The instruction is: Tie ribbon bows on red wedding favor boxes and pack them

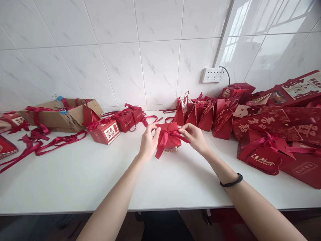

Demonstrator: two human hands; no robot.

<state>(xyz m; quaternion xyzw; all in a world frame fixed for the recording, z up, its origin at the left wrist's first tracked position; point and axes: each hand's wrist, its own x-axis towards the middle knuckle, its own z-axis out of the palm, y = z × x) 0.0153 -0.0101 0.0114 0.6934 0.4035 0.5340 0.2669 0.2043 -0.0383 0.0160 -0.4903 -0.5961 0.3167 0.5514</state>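
In front of me on the white table (200, 180) stands a small red gift box (168, 128) with petal-like flaps folded together on top. A red ribbon (163, 144) is knotted over the flaps, one tail hanging down the front and another reaching right. My left hand (149, 140) is closed at the box's upper left, thumb and forefinger pinching what looks like ribbon. On the other side, my right hand (194, 135) pinches the ribbon between thumb and fingers. A bit of twisted gold cord (171, 149) shows low on the box's front.
Left stand ribboned red boxes (104, 132), loose ribbons (60, 142) and a brown cardboard tray (52, 120) with blue clips. Another person's hand (5, 126) shows at the far left edge. Red gift bags (222, 118) crowd the right. A power strip (212, 75) hangs on the tiled wall.
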